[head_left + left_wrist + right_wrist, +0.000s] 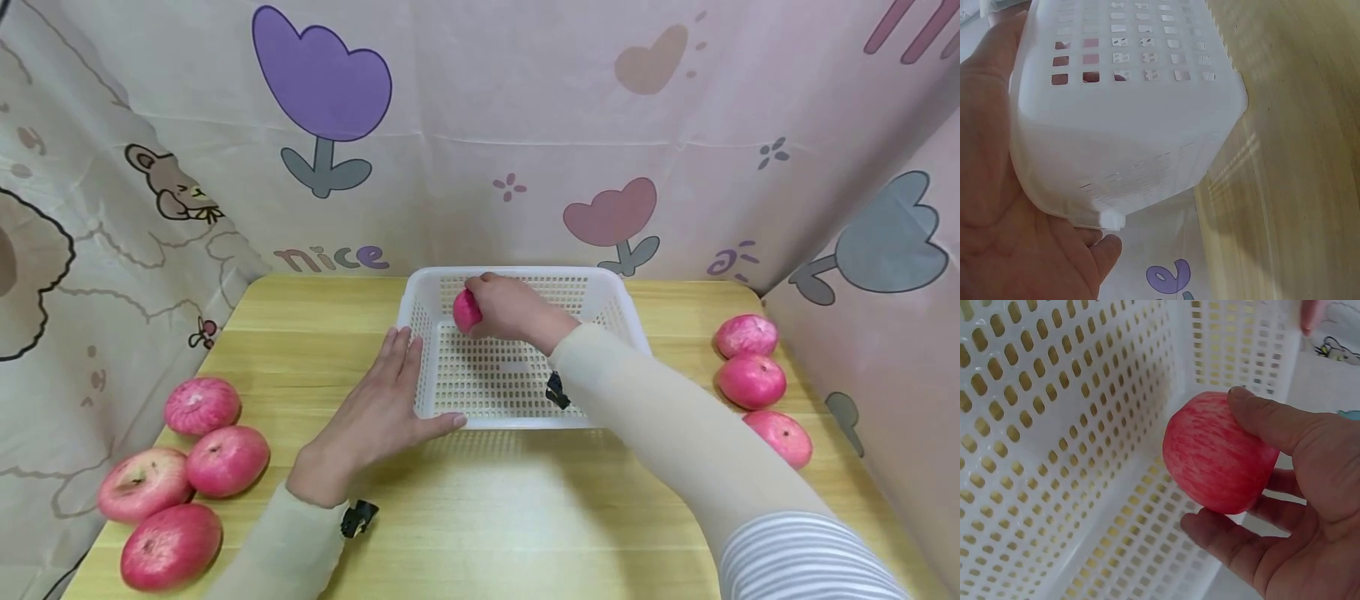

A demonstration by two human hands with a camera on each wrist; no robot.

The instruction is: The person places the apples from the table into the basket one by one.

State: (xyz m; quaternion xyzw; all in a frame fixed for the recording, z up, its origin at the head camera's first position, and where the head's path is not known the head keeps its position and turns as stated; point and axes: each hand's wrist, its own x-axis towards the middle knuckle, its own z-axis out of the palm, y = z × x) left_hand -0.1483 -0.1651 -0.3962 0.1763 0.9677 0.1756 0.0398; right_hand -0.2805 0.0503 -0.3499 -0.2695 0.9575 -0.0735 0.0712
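Observation:
A red apple (pixel 467 312) is held in my right hand (pixel 513 310), inside the white plastic basket (pixel 525 423) near its back left corner. In the right wrist view, thumb and fingers go round the apple (pixel 1219 453), and the perforated basket wall (pixel 1035 425) rises beside it. My left hand (pixel 378 408) rests at the basket's front left corner, its fingers straight along the left side and its thumb by the front rim. The left wrist view shows this hand (pixel 991 169) against the rim of the basket (pixel 1129 119).
Several apples (pixel 227 461) sit grouped at the table's left. A column of three apples (pixel 752 381) lies at the right, the nearest partly behind my right sleeve (pixel 697 450). Patterned cloth (pixel 480 100) hangs behind and beside the wooden table (pixel 510 517).

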